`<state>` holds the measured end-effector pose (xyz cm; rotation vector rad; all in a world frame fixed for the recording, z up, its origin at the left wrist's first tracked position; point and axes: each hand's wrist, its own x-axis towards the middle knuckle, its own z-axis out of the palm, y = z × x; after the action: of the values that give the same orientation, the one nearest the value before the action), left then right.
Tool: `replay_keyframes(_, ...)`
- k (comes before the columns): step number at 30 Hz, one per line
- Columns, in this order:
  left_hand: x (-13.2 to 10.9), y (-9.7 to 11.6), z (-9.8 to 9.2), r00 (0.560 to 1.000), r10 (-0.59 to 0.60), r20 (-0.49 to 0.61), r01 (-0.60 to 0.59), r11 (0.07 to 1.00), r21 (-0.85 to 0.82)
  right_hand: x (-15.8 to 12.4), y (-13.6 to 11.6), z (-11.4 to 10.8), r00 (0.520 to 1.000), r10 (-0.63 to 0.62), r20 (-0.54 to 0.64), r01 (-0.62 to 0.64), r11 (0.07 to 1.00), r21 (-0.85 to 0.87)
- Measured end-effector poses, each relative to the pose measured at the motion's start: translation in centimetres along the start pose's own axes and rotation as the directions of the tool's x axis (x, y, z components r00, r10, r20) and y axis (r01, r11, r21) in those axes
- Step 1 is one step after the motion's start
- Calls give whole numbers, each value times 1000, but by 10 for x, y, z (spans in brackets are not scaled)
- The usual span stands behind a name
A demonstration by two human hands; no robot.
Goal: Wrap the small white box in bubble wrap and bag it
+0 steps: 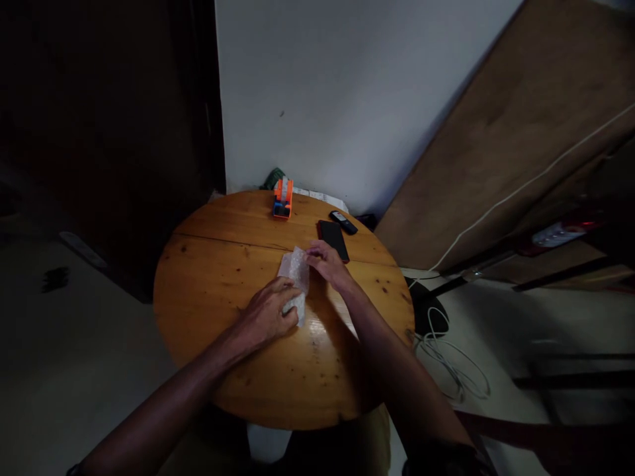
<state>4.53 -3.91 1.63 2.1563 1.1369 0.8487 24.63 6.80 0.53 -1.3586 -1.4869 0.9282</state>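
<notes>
A small piece of bubble wrap (298,270) lies on the round wooden table, folded or wrapped over; whether anything is inside it I cannot tell. My left hand (270,309) rests on its lower left part, fingers and thumb curled round it. At its upper right edge, the fingertips of my right hand (328,262) are pinched on the wrap. Just beyond the right hand sits a flat black rectangular object with a red edge (333,239), partly covered by that hand.
An orange and blue tape dispenser (283,198) stands at the far side of the wooden table (213,277). A small black remote-like device (343,222) lies at the back right. The wall (322,99) rises behind, and a white cable (459,373) is coiled on the floor.
</notes>
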Motion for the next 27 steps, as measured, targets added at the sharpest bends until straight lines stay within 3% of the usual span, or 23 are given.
replay_keyframes(4,-2,-1,4,999,12,-29,-12,1000,-6,10,2,8,993,-110,32,111,993,-45)
replay_keyframes(7,-1,-1,5,999,9,-32,-9,1000,-2,11,7,14,988,-145,50,152,970,-187)
replay_keyframes(11,0,0,4,1000,-12,-8,12,1000,8,8,13,17,988,-154,-15,132,894,-427)
replay_keyframes(14,1,0,3,1000,-5,2,5,1000,1,6,14,9,988,-140,-60,100,893,-439)
replay_keyframes(19,1,2,1,1000,-10,-6,10,1000,-16,2,10,-3,997,-1,-75,-34,883,-468)
replay_keyframes(23,1,4,-1,999,-31,10,31,999,-21,-2,2,5,996,89,-23,-92,937,-337)
replay_keyframes(27,0,4,-2,999,-33,16,33,999,-5,-8,-8,15,982,178,67,-180,983,20)
